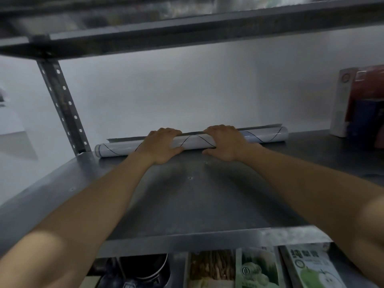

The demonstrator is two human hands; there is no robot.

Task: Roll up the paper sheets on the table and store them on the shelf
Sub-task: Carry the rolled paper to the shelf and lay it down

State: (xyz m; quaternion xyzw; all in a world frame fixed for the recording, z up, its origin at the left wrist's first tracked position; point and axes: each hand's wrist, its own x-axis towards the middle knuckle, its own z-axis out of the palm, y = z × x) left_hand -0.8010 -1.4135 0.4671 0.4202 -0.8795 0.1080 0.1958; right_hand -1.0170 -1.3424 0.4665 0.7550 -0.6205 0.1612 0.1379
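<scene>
Head view: roll (195, 141) lies along the back of the shelf (187, 194) by the wall, left hand (160, 145) and right hand (225, 142) both curled over its middle gripping it, so this one looks nearly stored, only letting go left; any other sheets out of view.

One rolled paper sheet (193, 142), two hands, the left hand (161, 146) and the right hand (225, 142), two shelf boards (187, 194), one perforated post (62, 104), three printed packets (257, 267), one dark bowl (145, 267).
</scene>
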